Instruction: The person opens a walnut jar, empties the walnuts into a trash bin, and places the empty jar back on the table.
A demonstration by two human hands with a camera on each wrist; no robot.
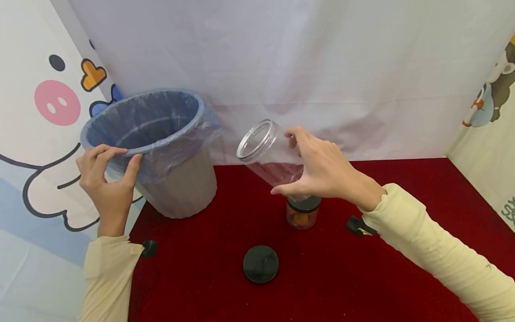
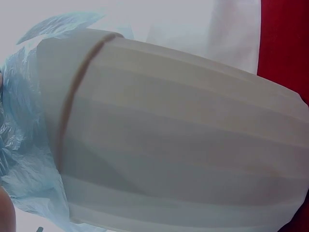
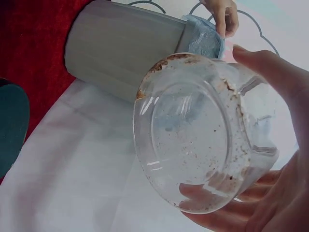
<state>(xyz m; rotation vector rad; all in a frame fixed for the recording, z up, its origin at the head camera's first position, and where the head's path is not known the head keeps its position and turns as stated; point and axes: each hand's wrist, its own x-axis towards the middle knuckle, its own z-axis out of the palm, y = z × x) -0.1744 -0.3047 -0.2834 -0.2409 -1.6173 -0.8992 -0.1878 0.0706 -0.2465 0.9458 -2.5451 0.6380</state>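
Observation:
My left hand [image 1: 106,172] pinches the near rim of a trash bin [image 1: 181,194], fingers over the edge and thumb on the outside. A thin blue bag [image 1: 173,156] lines the bin and folds down over its rim; its outer folds also show in the left wrist view. My right hand [image 1: 327,167] grips a clear plastic jar [image 1: 273,172] in the air, to the right of the bin. The jar is lidless and tilted, its mouth pointing up and left towards the bin. Brown crumbs cling around the jar's base [image 3: 193,130] in the right wrist view.
Behind the raised jar, a small clear jar [image 1: 301,219] with a dark lid and orange-brown contents stands on the red cloth [image 1: 322,277]. A dark round lid [image 1: 260,264] lies nearer me. White curtain [image 1: 342,67] hangs behind, and a cartoon-printed sheet [image 1: 36,143] is at left.

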